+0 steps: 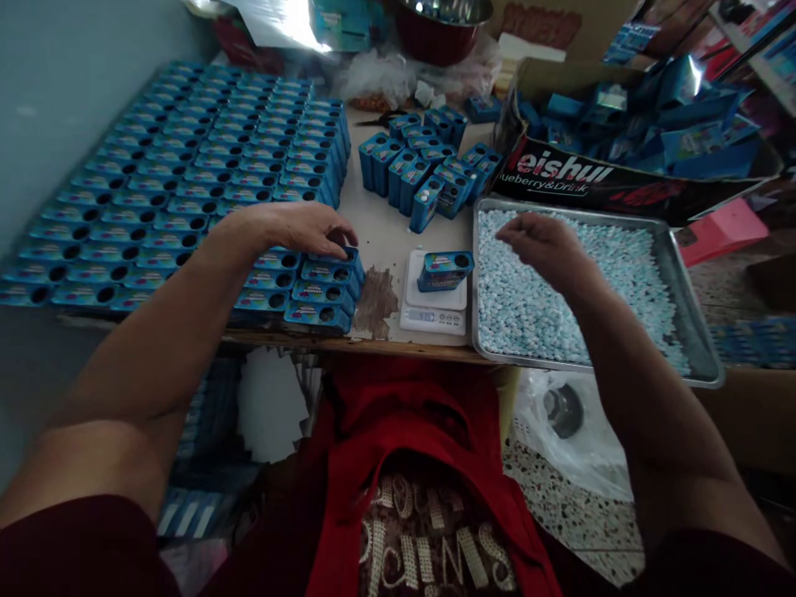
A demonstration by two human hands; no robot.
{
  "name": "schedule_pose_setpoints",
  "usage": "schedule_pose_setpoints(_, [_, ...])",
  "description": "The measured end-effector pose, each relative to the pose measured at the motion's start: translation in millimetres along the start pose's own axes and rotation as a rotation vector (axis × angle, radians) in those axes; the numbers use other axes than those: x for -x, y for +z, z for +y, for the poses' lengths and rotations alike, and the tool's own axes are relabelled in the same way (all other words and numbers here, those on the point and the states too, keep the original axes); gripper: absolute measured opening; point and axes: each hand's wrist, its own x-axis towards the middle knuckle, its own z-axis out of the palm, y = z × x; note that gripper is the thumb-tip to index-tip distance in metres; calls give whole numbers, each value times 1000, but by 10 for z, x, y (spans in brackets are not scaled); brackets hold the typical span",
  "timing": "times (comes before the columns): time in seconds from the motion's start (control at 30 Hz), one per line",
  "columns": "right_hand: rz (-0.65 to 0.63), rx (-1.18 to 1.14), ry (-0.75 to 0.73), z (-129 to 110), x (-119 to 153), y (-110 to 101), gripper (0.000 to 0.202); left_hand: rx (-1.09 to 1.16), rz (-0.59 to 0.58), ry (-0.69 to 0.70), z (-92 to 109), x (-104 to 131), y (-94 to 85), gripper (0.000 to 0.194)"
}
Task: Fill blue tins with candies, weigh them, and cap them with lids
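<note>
Scale (434, 308) mid-table, blue box (444, 270) on it. Left hand (304, 229) left of scale, fingers grasping box (341, 256). Right hand (544, 245) right of scale, over tray (684, 282), fingers loosely curled, empty.

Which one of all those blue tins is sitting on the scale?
The lone blue tin resting on the small white scale, between the stacked rows under the left hand and the tray of candies.

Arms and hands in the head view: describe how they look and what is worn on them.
Both forearms are bare, with no gloves, rings, watch or bracelet visible on the left hand or the right hand. Dark maroon short sleeves cover the upper arms at the bottom edge. A red apron hangs over the front.
</note>
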Motion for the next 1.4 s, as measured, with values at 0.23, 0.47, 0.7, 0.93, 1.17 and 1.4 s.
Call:
schedule_pose_setpoints(0.23, [-16,67,253,767,-302,-197,9,118,181,-83,494,-596,-111,82])
schedule_pose_setpoints(0.47, [-78,68,185,831,-101,-113,18,157,299,-134,720,-1244,-269,90])
schedule_pose_setpoints(0.7, [-68,-56,201,966,108,-157,29,84,160,-116,669,-1488,-178,129])
schedule_pose_setpoints(0.93, [-89,-265,235,991,183,-87,43,159,295,-138,658,-1807,-224,132])
schedule_pose_setpoints(1.17, [-221,-299,278,971,195,-205,44,152,259,-120,621,-1739,-228,157])
schedule_pose_setpoints(1.4, [-166,-44,200,1055,126,-214,28,335,345,-42,583,-1742,-209,133])
